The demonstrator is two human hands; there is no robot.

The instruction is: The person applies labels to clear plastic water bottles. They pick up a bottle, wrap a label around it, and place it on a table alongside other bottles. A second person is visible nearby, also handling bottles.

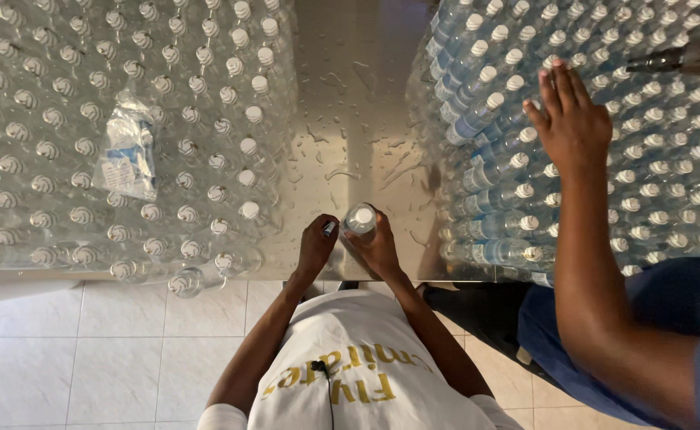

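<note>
A small clear plastic bottle [360,220] stands at the near edge of a wet steel table [350,119], and my right hand [379,251] is wrapped around it. My left hand [316,245] is just left of the bottle, fingers pinched on a small pale item that is too small to identify. A dense block of empty clear bottles [87,119] with white tops fills the table's left side. On the right stands another block of bottles with blue labels [485,111].
A co-worker's hand [570,119] in a blue sleeve rests on the right-hand bottles. A crumpled plastic bag [127,155] lies on the left block. A metal nozzle-like tool [684,57] pokes in at the top right. White floor tiles [87,358] lie below.
</note>
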